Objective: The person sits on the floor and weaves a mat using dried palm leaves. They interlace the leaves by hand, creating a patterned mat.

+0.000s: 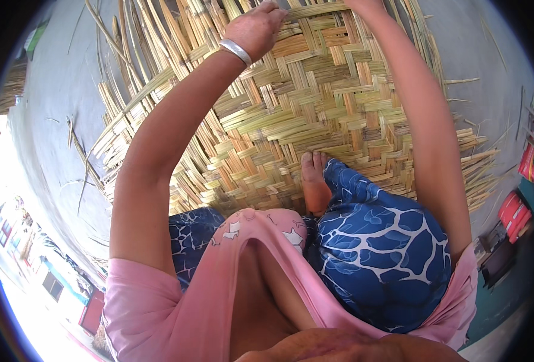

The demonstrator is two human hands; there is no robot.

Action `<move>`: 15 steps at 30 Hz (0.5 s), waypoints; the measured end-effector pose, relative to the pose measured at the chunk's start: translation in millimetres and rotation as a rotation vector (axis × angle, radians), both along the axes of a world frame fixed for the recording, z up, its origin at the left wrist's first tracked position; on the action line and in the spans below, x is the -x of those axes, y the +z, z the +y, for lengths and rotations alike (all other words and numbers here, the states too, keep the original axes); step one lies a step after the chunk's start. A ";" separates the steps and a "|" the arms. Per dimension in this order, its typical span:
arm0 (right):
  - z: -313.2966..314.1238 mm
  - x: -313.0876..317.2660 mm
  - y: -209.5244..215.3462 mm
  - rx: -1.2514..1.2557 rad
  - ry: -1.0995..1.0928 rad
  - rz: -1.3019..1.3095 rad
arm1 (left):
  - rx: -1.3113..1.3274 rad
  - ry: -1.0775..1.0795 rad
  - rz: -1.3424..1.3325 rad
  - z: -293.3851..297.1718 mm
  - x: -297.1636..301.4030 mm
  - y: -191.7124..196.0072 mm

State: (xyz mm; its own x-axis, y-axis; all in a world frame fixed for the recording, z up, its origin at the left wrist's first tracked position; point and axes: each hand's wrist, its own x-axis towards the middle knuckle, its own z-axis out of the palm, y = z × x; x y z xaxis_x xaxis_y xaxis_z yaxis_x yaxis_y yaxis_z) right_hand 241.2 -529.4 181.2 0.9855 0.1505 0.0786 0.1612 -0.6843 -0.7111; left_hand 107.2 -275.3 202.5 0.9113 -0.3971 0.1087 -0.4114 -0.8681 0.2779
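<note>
A woven mat [315, 90] of flat, pale green and straw-coloured reed strips lies on the floor in front of me. My left hand [256, 29], with a silver bangle at the wrist, is at the mat's far part. Its fingers are curled down at one end of a flat reed strip [317, 9] running crosswise. My right hand [364, 5] is by the other end of that strip, mostly cut off by the top edge, so its fingers do not show. My bare foot [315, 181] rests on the mat's near part.
Loose unwoven strip ends [152, 42] fan out at the far left, and more ends [481, 169] stick out at the right. Stray bits of reed [83, 154] lie on the grey floor [56, 90]. Red objects [514, 216] stand at the right rim.
</note>
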 end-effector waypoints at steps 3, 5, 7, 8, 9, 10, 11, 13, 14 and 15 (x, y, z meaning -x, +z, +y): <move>-2.2 -45.8 -18.7 0.194 -0.087 0.081 | 0.026 0.006 -0.075 -43.6 -16.5 -12.6; 2.8 -45.9 -7.0 -0.182 -0.075 0.291 | -0.045 0.101 0.146 -55.7 -32.5 -5.2; -1.4 -48.3 -2.0 -0.403 -0.094 0.359 | -0.009 0.138 0.242 -62.9 -46.6 4.4; -3.9 -46.9 -0.7 -0.530 -0.047 0.444 | 0.046 0.167 0.274 -64.6 -49.9 8.7; -4.6 -43.6 5.0 -0.658 0.007 0.523 | 0.101 0.198 0.301 -65.6 -52.7 16.0; -4.7 -41.6 8.6 -0.785 0.064 0.602 | 0.156 0.229 0.328 -65.6 -56.5 21.0; -3.9 -39.5 2.7 -0.994 0.120 0.641 | 0.256 0.261 0.320 -62.3 -61.0 10.5; -0.3 -37.5 3.4 -0.990 0.094 0.701 | 0.212 0.273 0.369 -61.9 -58.4 22.1; 6.1 -38.1 2.5 -0.989 0.091 0.739 | 0.188 0.290 0.394 -59.5 -54.3 28.2; -3.5 -48.7 -5.0 -0.943 0.145 0.839 | 0.199 0.302 0.353 -61.2 -52.2 32.0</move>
State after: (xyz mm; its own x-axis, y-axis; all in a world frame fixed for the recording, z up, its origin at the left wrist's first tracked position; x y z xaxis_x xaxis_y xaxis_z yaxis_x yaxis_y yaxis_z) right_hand 289.9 -532.9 176.3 0.7637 0.4869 -0.4240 -0.5423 0.1275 -0.8304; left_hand 159.4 -336.6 234.4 0.9772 -0.1127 -0.1797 -0.0011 -0.8499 0.5270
